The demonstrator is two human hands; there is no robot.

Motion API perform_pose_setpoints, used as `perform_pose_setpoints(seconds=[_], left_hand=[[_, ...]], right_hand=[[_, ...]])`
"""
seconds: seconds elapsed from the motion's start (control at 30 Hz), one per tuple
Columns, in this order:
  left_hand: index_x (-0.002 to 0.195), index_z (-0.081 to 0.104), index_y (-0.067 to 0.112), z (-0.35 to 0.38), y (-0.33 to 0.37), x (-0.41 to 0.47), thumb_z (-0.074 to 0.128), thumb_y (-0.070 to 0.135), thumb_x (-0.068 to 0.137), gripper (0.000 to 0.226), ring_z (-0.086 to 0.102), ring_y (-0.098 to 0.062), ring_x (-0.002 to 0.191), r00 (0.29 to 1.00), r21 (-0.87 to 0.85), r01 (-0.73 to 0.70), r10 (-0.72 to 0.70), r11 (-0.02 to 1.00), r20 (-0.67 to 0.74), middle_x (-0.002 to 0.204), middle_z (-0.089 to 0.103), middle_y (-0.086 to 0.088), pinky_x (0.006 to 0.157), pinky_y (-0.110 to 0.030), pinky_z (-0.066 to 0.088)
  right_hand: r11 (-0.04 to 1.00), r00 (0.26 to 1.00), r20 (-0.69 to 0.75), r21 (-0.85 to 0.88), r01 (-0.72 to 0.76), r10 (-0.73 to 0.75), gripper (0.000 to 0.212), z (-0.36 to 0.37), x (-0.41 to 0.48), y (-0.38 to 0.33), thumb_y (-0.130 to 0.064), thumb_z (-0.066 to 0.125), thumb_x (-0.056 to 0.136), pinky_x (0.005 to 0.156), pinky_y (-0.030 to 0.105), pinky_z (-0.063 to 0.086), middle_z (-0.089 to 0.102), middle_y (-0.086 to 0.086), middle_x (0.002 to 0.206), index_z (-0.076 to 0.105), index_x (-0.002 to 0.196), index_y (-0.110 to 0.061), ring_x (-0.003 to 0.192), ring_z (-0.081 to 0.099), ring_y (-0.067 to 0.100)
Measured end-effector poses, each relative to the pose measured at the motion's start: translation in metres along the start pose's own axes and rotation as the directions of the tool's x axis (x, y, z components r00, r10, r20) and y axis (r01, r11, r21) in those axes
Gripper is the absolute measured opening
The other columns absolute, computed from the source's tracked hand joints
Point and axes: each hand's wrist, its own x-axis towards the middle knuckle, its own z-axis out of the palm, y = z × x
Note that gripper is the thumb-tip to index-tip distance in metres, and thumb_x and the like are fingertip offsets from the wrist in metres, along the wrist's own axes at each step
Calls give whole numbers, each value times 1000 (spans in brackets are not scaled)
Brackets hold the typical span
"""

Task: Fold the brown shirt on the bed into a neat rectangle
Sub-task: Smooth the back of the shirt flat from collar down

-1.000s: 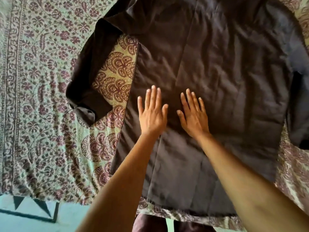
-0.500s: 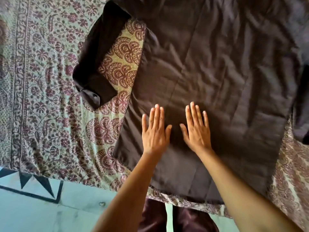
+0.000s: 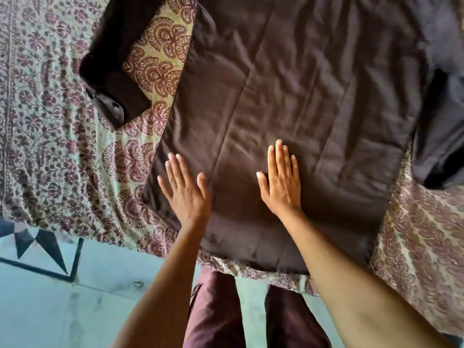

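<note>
Fingers (image 3: 278, 156) straight and flat on both hands, holding nothing | left hand (image 3: 187, 194) presses shirt (image 3: 313, 96) near its left edge | right hand (image 3: 281, 187) presses shirt middle, apart from left hand | shirt lies spread on bed (image 3: 50, 126), hem at near edge | one sleeve (image 3: 113, 79) lies at left, on bed

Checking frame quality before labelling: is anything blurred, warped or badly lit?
Head view: left hand smeared at the fingertips, right hand sharper; head view: soft light gives the brown shirt a faint sheen, the sleeve at the frame's right edge sinks into shadow.
</note>
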Motion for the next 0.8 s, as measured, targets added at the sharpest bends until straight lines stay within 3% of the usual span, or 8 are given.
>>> perform_pose_setpoints(seconds=[0.1,0.17,0.23,0.33,0.4,0.53,0.67,0.8], left_hand=[[147,25,15,16,64,-8,29,43,93,60,22,-25,142,927,34,-361,355,932,123,154,23,-11,114,-42,3],[146,27,22,31,94,-14,32,43,92,58,24,-27,141,870,47,-474,459,880,179,154,24,-10,114,-45,9],[147,25,25,41,110,-19,27,44,92,58,18,-27,143,871,51,-462,441,886,217,156,19,-8,115,-47,8],[148,20,27,48,112,-23,26,44,93,58,10,-25,145,894,99,-418,389,903,222,158,12,-5,115,-45,3],[148,19,26,46,114,-23,29,41,96,55,8,-25,145,898,120,-416,386,901,212,158,10,-5,116,-46,3],[148,20,21,39,135,-27,29,40,99,53,6,-24,145,910,123,-391,363,912,198,158,7,-5,117,-45,0],[146,28,21,37,181,-14,19,45,93,59,14,-24,144,848,89,-522,506,848,156,156,17,-7,115,-46,5],[148,22,24,49,225,24,24,44,96,55,10,-23,145,820,77,-565,549,821,166,157,13,-5,115,-44,2]], right_hand=[[992,992,-20,15,-122,123,63,-9,-10,35,-39,27,93,113,38,9,22,16,153,23,145,-3,140,24,29],[993,993,-10,-11,-121,121,63,-14,-22,71,-39,27,94,113,39,10,23,16,152,24,145,-3,140,24,29],[983,983,-33,-36,-182,181,64,-18,-36,114,-41,28,93,113,40,11,24,16,152,24,145,-4,140,24,29],[906,903,-81,-14,-423,421,65,-25,-64,172,-44,27,93,111,43,16,28,19,150,27,144,-3,138,29,32],[880,876,-94,10,-475,474,66,-31,-77,194,-43,26,94,112,46,19,28,21,149,26,144,-1,138,27,33],[946,940,-103,47,-321,324,65,-41,-63,189,-43,26,95,115,40,10,20,16,153,21,146,-4,142,18,29],[987,986,-102,101,-124,134,64,-46,-7,169,-41,27,93,115,39,12,21,15,153,23,146,-5,142,19,26],[989,993,-65,115,-88,96,64,-49,46,173,-44,21,91,115,40,12,20,11,154,24,146,-12,142,20,25]])
